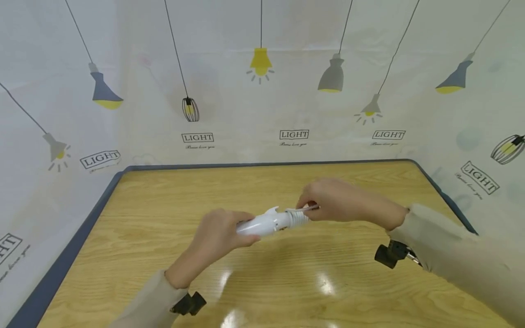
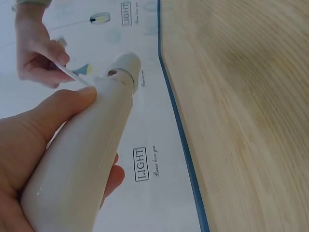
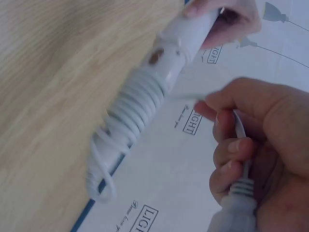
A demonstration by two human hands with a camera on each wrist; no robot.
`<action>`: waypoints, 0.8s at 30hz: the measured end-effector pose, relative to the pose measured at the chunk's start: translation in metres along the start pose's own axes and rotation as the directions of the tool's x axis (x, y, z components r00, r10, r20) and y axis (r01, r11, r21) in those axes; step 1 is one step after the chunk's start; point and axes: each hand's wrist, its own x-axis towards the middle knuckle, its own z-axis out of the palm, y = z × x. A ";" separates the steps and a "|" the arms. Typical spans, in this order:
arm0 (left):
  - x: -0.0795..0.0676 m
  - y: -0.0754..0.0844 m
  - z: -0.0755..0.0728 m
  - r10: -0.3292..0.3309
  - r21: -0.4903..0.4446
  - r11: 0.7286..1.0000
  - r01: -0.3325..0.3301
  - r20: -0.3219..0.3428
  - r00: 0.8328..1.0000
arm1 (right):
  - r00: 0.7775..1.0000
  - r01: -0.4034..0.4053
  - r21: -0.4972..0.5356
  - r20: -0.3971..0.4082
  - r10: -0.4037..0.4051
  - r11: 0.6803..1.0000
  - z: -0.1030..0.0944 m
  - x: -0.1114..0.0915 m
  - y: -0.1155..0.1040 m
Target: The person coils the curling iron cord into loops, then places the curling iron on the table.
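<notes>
My left hand (image 1: pixel 219 232) grips the wide, smooth end of a white tube-shaped electric appliance (image 1: pixel 262 224), its thumb along the body in the left wrist view. The appliance is held above the table, slanting up to the right. Several turns of white cord (image 3: pixel 137 106) wrap its narrower part, and one loose loop hangs near the far end in the right wrist view. With thumb and forefinger my right hand (image 1: pixel 336 200) pinches the cord's free length, drawn out from the coils. That length runs through the curled fingers to a white plug (image 3: pixel 234 212) below the palm.
Beneath both hands lies a wood-grain table (image 1: pixel 164 196) with a dark blue edge (image 1: pixel 262 164). A pale wall covering (image 1: pixel 229 91) printed with lamps rises behind it and at both sides. Small black devices (image 1: pixel 188 304) are worn at both wrists.
</notes>
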 end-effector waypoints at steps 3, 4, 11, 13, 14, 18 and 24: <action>0.004 -0.004 0.001 -0.040 -0.016 0.999 0.039 -0.067 0.997 | 0.998 -0.024 0.013 -0.065 0.025 1.000 0.006 -0.004 -0.004; 0.006 -0.005 0.001 -0.051 -0.021 0.999 0.049 -0.091 0.995 | 0.996 -0.035 0.036 -0.085 0.038 0.999 0.009 -0.005 -0.005; 0.013 -0.009 -0.002 -0.120 -0.106 0.990 0.098 -0.234 0.965 | 0.962 -0.025 0.255 -0.258 0.093 0.967 0.031 -0.012 -0.010; 0.015 -0.010 -0.004 -0.133 -0.128 0.987 0.102 -0.262 0.956 | 0.948 0.000 0.299 -0.303 0.095 0.954 0.038 -0.014 -0.009; 0.015 -0.011 -0.005 -0.140 -0.143 0.984 0.104 -0.271 0.952 | 0.940 0.010 0.329 -0.325 0.104 0.944 0.042 -0.016 -0.008; 0.018 -0.010 -0.011 -0.182 -0.251 0.961 0.111 -0.278 0.943 | 0.911 0.030 0.502 -0.370 0.183 0.864 0.056 -0.018 -0.002; 0.020 -0.003 -0.018 -0.261 -0.521 0.843 0.136 -0.174 0.950 | 0.898 0.039 0.658 -0.353 0.262 0.752 0.066 -0.015 0.009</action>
